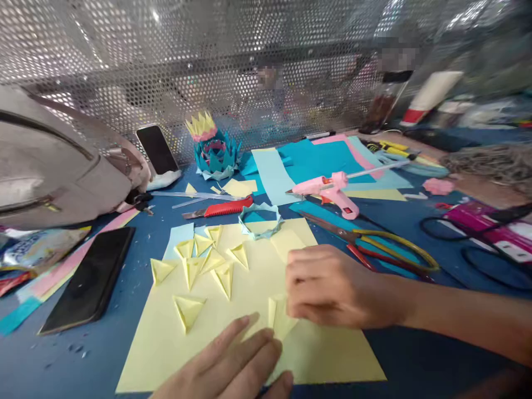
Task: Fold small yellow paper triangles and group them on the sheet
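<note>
My right hand [328, 285] is curled closed over the right edge of a small folded yellow paper piece [279, 317]. My left hand [236, 363] rests with its fingers spread on the large yellow sheet [166, 343], fingertips beside that piece's lower left. Several folded yellow triangles [193, 270] lie on the sheet's left part, and one triangle [189, 312] sits lower, apart from them. At the sheet's back edge stands a pale blue zigzag paper ring [261, 221].
Behind the sheet lie a red cutter [228, 207], a pink glue gun [330, 191] and scissors [374, 244]. A black phone [89, 282] is at left near a bag [54, 166]. Paper crowns [216, 152] stand before the perforated metal panel [166, 72].
</note>
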`<action>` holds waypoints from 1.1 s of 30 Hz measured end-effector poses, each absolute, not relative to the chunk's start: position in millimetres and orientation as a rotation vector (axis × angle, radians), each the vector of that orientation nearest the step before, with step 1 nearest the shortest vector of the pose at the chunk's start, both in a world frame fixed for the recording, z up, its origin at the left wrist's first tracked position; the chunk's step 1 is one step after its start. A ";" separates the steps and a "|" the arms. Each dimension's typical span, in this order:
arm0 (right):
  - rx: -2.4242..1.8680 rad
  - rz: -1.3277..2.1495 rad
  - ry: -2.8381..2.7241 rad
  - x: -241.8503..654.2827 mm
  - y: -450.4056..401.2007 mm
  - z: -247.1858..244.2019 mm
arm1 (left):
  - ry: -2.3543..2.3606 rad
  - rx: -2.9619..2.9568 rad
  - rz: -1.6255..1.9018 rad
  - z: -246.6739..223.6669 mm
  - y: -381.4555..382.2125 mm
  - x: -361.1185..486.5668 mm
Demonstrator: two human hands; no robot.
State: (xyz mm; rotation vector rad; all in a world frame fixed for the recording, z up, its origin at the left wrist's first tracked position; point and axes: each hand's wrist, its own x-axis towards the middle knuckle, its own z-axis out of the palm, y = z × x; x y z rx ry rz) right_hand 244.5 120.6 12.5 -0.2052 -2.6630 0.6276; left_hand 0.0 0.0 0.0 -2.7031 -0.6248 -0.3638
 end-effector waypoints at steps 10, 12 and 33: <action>-0.594 0.816 -2.874 231.7 108.0 20.5 | -0.622 -2.573 -0.568 -31.3 -2.8 2.1; -0.624 0.806 -2.885 231.6 105.5 23.1 | -0.602 -2.554 -0.522 -26.8 -3.6 0.8; -0.278 0.494 -2.812 240.4 97.6 15.9 | -0.681 -2.488 -0.576 -31.8 -6.3 6.4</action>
